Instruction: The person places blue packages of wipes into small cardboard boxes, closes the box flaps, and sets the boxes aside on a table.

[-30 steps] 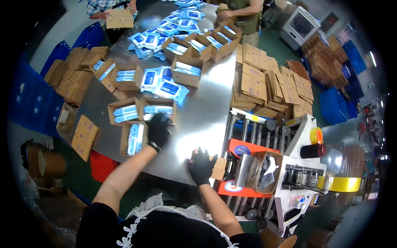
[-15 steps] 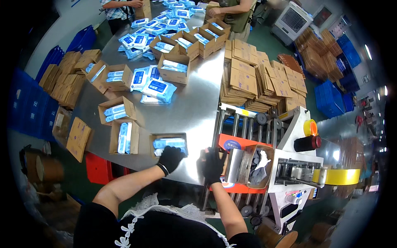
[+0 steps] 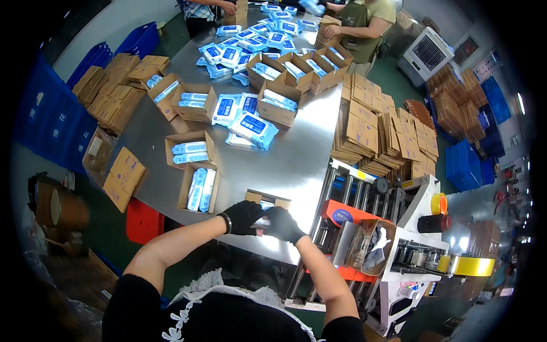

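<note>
Your left hand point(image 3: 242, 216) and right hand point(image 3: 283, 223), both in black gloves, meet over a small open cardboard box point(image 3: 268, 200) at the near edge of the metal table point(image 3: 296, 154). The fingers of both hands are curled in and pressed onto the box top and the pale packet showing in it; whether they pinch a flap or the packet, you cannot tell from here.

Just to your left sits another open carton point(image 3: 199, 188) with two long white and blue wipe packets lying side by side in it, and beyond that a third carton point(image 3: 190, 149) holding two more packets laid flat. Loose soft packs point(image 3: 253, 126) with blue labels lie in a heap mid-table, their film glossy and a little puffed. Farther up, a row of filled boxes point(image 3: 296, 68) runs toward two other people standing at the far end.

The cartons are plain brown corrugated board with the flaps standing up. Flat, unfolded blanks are stacked in leaning piles point(image 3: 376, 131) on your right and again at the table's left rim.

The table is brushed steel, dull grey with a bright glare near your hands. To your right a roller conveyor point(image 3: 347, 199) leads into an orange and white taping machine with a yellow tape roll point(image 3: 473, 265). Blue plastic crates point(image 3: 51, 114) line the wall on the left.
</note>
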`<move>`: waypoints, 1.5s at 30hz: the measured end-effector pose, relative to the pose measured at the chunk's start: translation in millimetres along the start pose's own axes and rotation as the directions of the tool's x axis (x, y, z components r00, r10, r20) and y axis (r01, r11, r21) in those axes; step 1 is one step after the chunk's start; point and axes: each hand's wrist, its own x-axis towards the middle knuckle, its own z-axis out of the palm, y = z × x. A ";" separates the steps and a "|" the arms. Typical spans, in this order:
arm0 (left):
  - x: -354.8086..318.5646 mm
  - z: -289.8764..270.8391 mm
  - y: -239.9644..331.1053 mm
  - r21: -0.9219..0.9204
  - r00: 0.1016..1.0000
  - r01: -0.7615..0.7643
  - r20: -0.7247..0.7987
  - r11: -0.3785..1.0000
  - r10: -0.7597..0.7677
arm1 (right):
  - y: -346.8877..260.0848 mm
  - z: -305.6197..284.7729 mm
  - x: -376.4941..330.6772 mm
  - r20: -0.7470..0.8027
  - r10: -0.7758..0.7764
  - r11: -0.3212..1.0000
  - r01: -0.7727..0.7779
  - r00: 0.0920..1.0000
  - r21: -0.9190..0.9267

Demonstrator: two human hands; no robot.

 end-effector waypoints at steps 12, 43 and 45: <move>-11.5 105.0 -45.8 -0.563 0.746 0.517 -0.073 0.645 -0.662 | -57.7 44.1 53.5 -0.449 -0.001 0.870 -0.220 0.894 -0.441; -65.1 -1.6 -15.4 0.098 0.942 0.234 -0.269 0.967 -0.201 | -16.8 22.3 -85.4 -0.402 -0.019 0.998 -0.008 0.915 -0.068; -55.4 -9.5 -17.5 0.089 0.969 0.186 -0.179 0.978 -0.168 | -52.8 23.4 -51.4 -0.207 0.137 0.990 -0.126 0.969 0.066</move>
